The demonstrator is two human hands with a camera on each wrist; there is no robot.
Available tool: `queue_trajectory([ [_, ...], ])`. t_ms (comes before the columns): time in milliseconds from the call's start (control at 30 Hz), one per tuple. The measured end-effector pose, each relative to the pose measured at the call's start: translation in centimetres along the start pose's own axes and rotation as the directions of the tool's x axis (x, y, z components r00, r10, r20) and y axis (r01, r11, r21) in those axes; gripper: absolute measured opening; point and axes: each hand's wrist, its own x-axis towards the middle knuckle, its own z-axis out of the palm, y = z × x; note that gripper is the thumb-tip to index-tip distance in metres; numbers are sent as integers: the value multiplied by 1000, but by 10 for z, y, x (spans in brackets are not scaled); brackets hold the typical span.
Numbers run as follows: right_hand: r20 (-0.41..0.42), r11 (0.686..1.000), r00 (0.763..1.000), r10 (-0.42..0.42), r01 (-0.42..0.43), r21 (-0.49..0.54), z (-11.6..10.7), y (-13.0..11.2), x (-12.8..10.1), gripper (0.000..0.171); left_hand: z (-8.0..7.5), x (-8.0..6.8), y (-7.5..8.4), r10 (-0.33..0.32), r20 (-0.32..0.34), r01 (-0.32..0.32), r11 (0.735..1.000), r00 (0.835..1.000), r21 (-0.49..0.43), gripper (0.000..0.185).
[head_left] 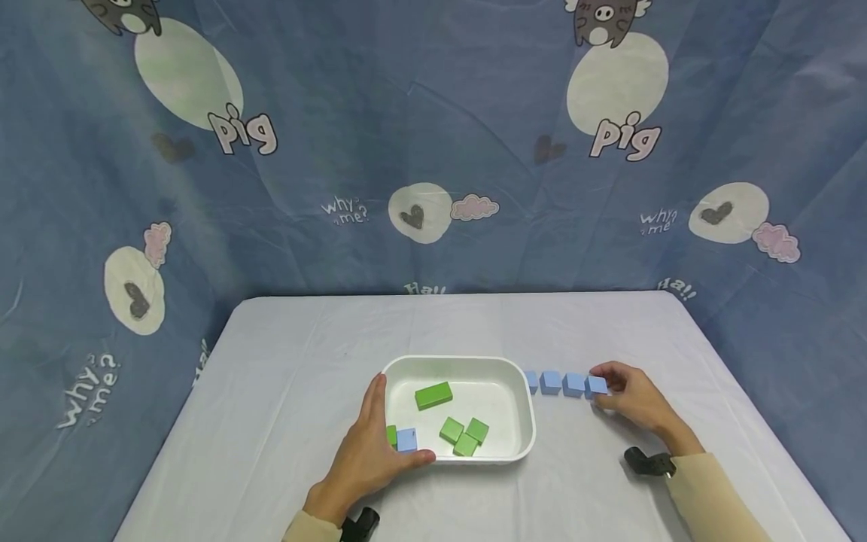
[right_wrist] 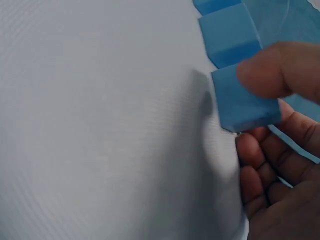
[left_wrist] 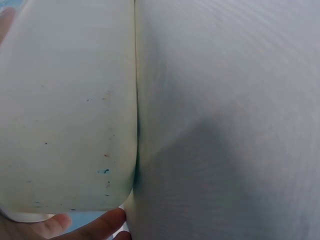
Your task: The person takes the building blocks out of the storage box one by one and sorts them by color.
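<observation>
Right hand (head_left: 633, 403) on the desk (head_left: 284, 361), pinching the end blue cube (head_left: 597, 386) of a row of four blue cubes (head_left: 562, 382) just right of the white tray (head_left: 524, 421); grip narrow, thumb and fingertips (right_wrist: 272, 70) on that cube. Left hand (head_left: 369, 452) flat against the tray's left wall, fingers straight, grip relaxed, holding nothing. Inside the tray: a long green block (head_left: 433, 394), three small green cubes (head_left: 464, 436), plus one blue cube (head_left: 406, 439) beside a green cube (head_left: 391, 435) by the left thumb.
</observation>
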Motion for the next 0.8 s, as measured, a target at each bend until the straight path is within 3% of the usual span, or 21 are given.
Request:
queue_trajectory([
  [267,-57,995,994,-95,97,26,-13,-14,-3,58,0,0,2,-8,2,8,1000,1000,1,146],
  [600,-124,966,962,-244,252,59,-17,-42,6,54,0,-1,1,-24,17,24,1000,1000,-6,147],
  [800,-158,947,948,-276,296,124,-13,-62,10,53,-1,-1,1,-14,8,14,1000,1000,-2,147],
])
